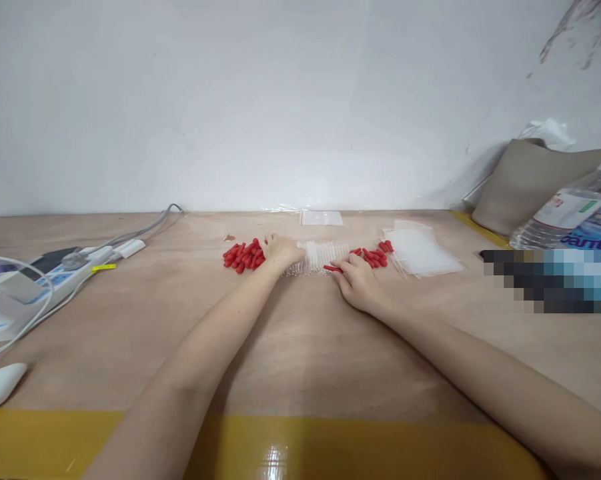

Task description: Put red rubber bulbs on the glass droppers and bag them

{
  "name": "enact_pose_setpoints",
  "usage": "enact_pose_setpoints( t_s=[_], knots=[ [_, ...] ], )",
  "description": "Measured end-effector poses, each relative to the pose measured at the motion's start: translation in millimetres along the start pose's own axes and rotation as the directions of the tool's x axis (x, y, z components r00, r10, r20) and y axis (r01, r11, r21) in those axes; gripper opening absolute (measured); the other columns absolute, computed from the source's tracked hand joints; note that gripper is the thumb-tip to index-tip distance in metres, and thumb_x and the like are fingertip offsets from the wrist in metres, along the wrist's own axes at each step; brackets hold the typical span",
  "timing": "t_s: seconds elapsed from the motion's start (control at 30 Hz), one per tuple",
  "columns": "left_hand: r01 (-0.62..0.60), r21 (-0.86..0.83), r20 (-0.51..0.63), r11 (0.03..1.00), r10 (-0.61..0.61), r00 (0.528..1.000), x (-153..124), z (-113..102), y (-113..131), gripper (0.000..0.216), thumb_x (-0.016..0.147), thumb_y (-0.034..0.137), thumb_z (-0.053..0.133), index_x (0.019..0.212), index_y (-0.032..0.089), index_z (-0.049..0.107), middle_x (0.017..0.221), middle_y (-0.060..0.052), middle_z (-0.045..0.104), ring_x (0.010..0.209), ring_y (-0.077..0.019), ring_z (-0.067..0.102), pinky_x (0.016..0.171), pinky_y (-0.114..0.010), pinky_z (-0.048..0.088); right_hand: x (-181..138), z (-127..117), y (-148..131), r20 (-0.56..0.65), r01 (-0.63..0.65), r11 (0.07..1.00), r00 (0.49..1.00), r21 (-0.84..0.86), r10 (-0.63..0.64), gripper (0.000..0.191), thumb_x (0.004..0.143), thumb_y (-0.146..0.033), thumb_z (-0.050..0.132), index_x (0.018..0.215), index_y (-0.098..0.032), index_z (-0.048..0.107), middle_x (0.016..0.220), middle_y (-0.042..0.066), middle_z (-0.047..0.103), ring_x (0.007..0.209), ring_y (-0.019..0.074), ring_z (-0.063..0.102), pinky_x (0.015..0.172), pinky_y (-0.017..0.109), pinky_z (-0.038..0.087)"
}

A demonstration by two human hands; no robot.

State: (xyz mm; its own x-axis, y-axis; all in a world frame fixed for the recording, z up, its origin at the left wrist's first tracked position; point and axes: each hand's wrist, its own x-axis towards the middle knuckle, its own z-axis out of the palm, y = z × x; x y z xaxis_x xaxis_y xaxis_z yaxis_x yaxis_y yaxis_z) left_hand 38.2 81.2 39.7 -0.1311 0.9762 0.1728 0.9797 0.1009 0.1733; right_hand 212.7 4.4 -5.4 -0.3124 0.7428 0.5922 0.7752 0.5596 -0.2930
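Observation:
In the head view, my left hand (280, 251) reaches over the right edge of a pile of small red bulb-shaped pieces (243, 256). Its fingers are bent down, and what they grip, if anything, is hidden. A slim red piece (333, 269) sticks out to the left from the pinched fingers of my right hand (359, 281). Between both hands lies a row of thin clear sticks (325, 255), side by side. More red bulb-shaped pieces (377, 257) lie just beyond the right hand.
Clear plastic bags (423, 250) are stacked at right, and a white card (322, 218) lies by the wall. A power strip (65, 277) with cables and a white mouse (1, 387) are at left. Bottles (563, 217) and a grey-brown container (510, 183) stand at far right.

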Motion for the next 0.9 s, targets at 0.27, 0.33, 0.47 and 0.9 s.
enact_pose_setpoints(
  t_s=[0.27,0.33,0.47,0.9],
  knots=[
    [-0.487,-0.324,-0.220,0.811,0.436,0.873,-33.0,-12.3,-20.1,0.019,0.084,0.027,0.042,0.091,0.014,0.054,0.084,-0.008,0.062,0.077,-0.0199,0.057,0.069,-0.032,0.044,-5.1,-2.6,-4.4,-0.069,0.100,0.982,0.994,0.159,-0.090,0.012,0.075,-0.013,0.052,0.082,-0.018,0.060,0.080,0.005,0.058,0.077,0.0172,0.053,0.071,0.032,0.041],
    [-0.623,-0.364,-0.273,0.692,0.561,0.782,-44.2,-7.2,-33.7,0.016,0.086,0.026,0.042,0.094,0.015,0.051,0.079,-0.004,0.062,0.070,-0.0164,0.057,0.063,-0.028,0.044,-5.0,-2.8,-6.7,-0.061,0.103,0.977,0.994,0.188,-0.093,0.007,0.074,-0.014,0.054,0.078,-0.018,0.059,0.076,0.003,0.060,0.073,0.0160,0.054,0.070,0.031,0.040],
    [-0.754,-0.321,-0.398,0.573,0.640,0.657,-59.6,11.2,-56.1,0.018,0.086,0.022,0.047,0.101,0.016,0.054,0.087,-0.005,0.065,0.081,-0.0163,0.060,0.073,-0.029,0.045,-3.4,-0.6,-6.4,-0.039,0.075,0.979,0.997,0.189,-0.069,0.005,0.074,-0.022,0.061,0.075,-0.017,0.059,0.073,0.003,0.062,0.070,0.0162,0.055,0.070,0.033,0.041],
    [-0.817,-0.280,-0.368,0.505,0.729,0.577,-65.6,19.5,-58.5,0.019,0.087,0.023,0.047,0.100,0.017,0.060,0.088,-0.004,0.066,0.080,-0.0154,0.060,0.073,-0.029,0.045,-3.9,-1.7,-2.9,-0.029,0.140,0.951,0.990,0.275,-0.137,0.014,0.082,-0.022,0.052,0.090,-0.018,0.063,0.080,0.005,0.061,0.076,0.0156,0.057,0.070,0.030,0.046]
  ],
)
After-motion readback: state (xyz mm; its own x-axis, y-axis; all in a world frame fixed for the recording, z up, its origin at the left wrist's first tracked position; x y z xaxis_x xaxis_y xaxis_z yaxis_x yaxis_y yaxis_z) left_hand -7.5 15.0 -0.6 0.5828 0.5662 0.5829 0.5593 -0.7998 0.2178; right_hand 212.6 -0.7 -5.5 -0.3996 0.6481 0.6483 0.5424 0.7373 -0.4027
